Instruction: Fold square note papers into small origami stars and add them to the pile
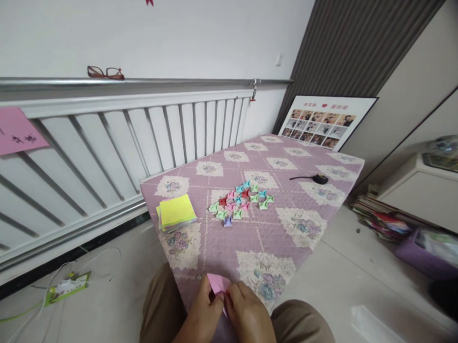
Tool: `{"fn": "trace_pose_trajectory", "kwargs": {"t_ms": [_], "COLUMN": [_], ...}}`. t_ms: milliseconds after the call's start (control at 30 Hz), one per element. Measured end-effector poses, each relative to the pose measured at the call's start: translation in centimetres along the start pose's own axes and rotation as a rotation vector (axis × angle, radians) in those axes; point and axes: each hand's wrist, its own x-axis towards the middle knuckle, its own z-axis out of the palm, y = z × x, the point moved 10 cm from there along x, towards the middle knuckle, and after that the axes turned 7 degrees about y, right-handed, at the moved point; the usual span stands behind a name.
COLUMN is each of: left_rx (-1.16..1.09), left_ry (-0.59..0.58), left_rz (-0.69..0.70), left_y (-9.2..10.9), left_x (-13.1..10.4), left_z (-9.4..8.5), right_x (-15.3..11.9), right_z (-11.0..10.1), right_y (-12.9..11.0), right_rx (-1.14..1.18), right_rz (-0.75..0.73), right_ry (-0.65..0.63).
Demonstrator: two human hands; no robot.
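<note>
A pink piece of paper (219,283), partly folded, is held between my two hands at the near edge of the table. My left hand (205,311) pinches it from the left, thumb in front. On its right side, the fingers of my right hand (248,312) are closed on the same paper. Beyond my hands, several small folded paper shapes (238,200) in green, pink, red, blue and purple sit close together on the table. A stack of square paper sheets (178,211), yellow on top, lies at the table's left side.
The table (226,246) has a purple flowered cloth. A black corded object (320,179) lies at its right, and a photo board (324,122) leans at the far end. A white radiator (177,134) borders the left; glasses (105,72) rest on the rail above.
</note>
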Motion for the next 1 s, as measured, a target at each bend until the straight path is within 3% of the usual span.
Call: {"fn": "trace_pose_trajectory", "kwargs": {"t_ms": [167,333,500,733,1000], "left_rx": [0.189,0.216,0.267,0.278,0.509], "left_ry": [0.085,0.072,0.051,0.067,-0.001], "left_rz": [0.084,0.158,0.164,0.165,0.230], "left_y": [1.6,2.9,2.5,2.0,1.8], "left_x": [-0.1,-0.8,-0.8,0.6,1.6], "left_z": [-0.6,-0.4,-0.5,-0.5,-0.3], "right_x": [-0.2,-0.5,-0.4,-0.4,-0.6], "right_z": [0.6,1.6,2.2,2.8,3.0], "right_y": [2.3,3.8,3.4,2.9,3.5], "right_rx": [0.171,0.335,0.383,0.219,0.222], "right_rz": [0.213,0.390,0.395,0.329,0.318], "right_ry": [-0.038,-0.065,-0.125,-0.173,-0.165]}}
